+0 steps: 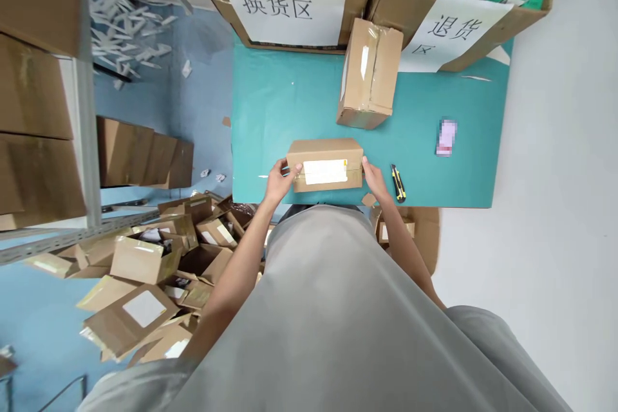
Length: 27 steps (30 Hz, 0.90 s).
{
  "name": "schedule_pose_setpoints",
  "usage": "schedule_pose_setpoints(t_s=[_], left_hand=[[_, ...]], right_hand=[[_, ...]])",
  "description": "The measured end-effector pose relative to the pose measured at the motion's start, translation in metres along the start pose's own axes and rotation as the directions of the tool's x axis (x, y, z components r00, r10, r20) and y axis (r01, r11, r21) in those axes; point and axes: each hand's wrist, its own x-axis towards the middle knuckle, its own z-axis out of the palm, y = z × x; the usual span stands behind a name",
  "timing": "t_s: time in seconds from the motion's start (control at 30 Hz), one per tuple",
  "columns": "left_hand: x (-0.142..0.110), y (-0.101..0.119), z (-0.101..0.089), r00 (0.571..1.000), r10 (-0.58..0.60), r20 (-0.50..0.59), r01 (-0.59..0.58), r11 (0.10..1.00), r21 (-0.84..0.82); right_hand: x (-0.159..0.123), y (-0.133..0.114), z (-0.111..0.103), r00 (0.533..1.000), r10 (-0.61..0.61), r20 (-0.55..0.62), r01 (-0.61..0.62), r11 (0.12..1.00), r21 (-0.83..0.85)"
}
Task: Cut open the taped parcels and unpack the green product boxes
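A closed cardboard box [326, 148] sits at the front edge of the green table [280, 103], its white label [324, 172] facing me. My left hand [281, 180] grips the box's left end, thumb on the front face near the label. Against the right end presses my right hand [374, 179], its fingers partly hidden behind the box. To the right of that hand lies a yellow and black box cutter [398, 183]. A taller taped carton [371, 74] stands behind the box.
Two large open cartons with paper signs, one on the left [284, 3] and one on the right [456, 26], hold green boxes at the back. A blurred pinkish item [446, 137] lies on the right. Discarded boxes [145, 257] are heaped on the floor, left, beside a shelf [89, 109].
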Motion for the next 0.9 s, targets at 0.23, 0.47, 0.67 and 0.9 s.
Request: schedule_pose_setpoints(t_s=[0.23,0.47,0.67,0.9], left_hand=[[0.006,-0.012,0.004,0.993,0.100,-0.062,-0.097,0.994,0.058],[0.003,-0.030,0.000,0.953,0.303,0.008,-0.299,0.938,0.176],[0.010,-0.027,-0.006,0.928,0.358,0.102,-0.371,0.915,0.159],[0.025,-0.020,-0.012,0.933,0.293,0.209,-0.286,0.956,-0.060]], right_hand=[[0.015,0.060,-0.064,0.917,0.032,-0.398,-0.217,0.877,-0.429],[-0.001,0.078,-0.081,0.844,0.287,-0.453,-0.531,0.561,-0.635],[0.020,0.052,-0.057,0.923,0.196,-0.331,-0.332,0.839,-0.430],[0.033,-0.004,0.000,0.976,0.127,-0.179,-0.089,0.974,0.208]])
